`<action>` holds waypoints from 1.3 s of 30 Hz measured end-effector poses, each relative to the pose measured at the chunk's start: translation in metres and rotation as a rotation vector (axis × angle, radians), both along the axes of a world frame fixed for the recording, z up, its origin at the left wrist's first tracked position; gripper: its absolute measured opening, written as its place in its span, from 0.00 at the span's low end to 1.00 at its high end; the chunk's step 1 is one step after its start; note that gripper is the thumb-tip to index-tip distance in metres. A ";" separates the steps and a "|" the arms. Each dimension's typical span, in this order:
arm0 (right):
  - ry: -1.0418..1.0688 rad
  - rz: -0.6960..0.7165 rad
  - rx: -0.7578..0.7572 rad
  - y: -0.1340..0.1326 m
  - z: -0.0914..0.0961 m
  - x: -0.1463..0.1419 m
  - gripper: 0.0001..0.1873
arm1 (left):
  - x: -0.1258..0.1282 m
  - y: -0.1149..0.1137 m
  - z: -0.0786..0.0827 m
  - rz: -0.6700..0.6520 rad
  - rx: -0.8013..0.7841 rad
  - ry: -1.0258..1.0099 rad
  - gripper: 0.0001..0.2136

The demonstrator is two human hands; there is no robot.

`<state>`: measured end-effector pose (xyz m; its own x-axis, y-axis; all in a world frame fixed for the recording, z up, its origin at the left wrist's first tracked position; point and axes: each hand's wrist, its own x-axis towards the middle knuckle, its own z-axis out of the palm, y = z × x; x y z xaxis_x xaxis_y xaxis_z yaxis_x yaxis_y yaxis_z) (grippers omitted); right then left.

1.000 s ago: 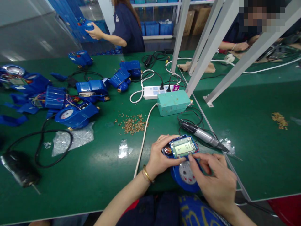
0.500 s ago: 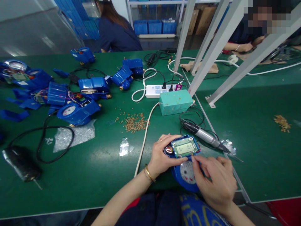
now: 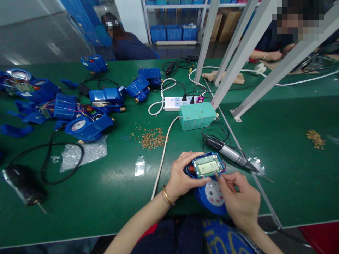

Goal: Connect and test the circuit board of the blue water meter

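At the front edge of the table a blue water meter [image 3: 201,199] is tilted, its round dial [image 3: 214,193] toward me. My left hand [image 3: 180,176] grips its opened housing, thumb along the lower edge. In that housing sits a green circuit board [image 3: 197,163] with a lit-looking display [image 3: 208,167]. My right hand [image 3: 241,197] pinches at the board's lower right corner; whatever its fingertips hold is too small to make out. An electric screwdriver [image 3: 227,151] lies just beyond, its bit pointing right.
Brass-coloured screws [image 3: 152,138] lie in a loose pile, with another pile [image 3: 315,138] at right. A turquoise box [image 3: 197,116] and a power strip [image 3: 172,103] stand behind. Several blue meters [image 3: 88,125] fill the left, near a second screwdriver [image 3: 23,185]. Metal posts [image 3: 246,49] rise ahead; two people sit beyond.
My right hand has shifted slightly, fingers still at the board's corner. The left hand keeps its hold on the meter. The person at the back left has leaned lower.
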<state>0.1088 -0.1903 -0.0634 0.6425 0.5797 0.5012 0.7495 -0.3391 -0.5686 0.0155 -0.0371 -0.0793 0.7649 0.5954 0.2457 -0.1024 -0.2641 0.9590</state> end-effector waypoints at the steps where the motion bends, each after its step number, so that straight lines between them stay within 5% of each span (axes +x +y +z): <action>1: 0.073 0.006 0.008 0.000 -0.002 0.002 0.14 | 0.000 0.000 0.000 0.000 -0.009 0.003 0.30; 8: 0.475 0.226 0.078 -0.003 0.003 0.012 0.07 | -0.001 0.000 -0.001 0.005 -0.032 0.026 0.29; 14: 0.483 0.112 0.137 0.005 0.008 0.004 0.08 | -0.001 0.000 -0.002 -0.008 -0.003 0.015 0.28; 23: 0.461 0.177 0.128 0.006 -0.005 0.007 0.08 | -0.002 0.000 -0.002 -0.012 0.000 0.008 0.28; 30: 0.393 0.212 0.085 0.008 -0.002 0.010 0.12 | -0.002 0.002 -0.001 -0.017 -0.018 0.032 0.28; 39: -0.056 0.096 0.068 0.003 0.007 -0.001 0.06 | 0.000 -0.001 -0.001 0.008 0.000 0.032 0.28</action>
<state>0.1080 -0.1877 -0.0563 0.5559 0.6005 0.5748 0.8077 -0.2267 -0.5443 0.0157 -0.0379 -0.0804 0.7676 0.6017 0.2208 -0.0691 -0.2648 0.9618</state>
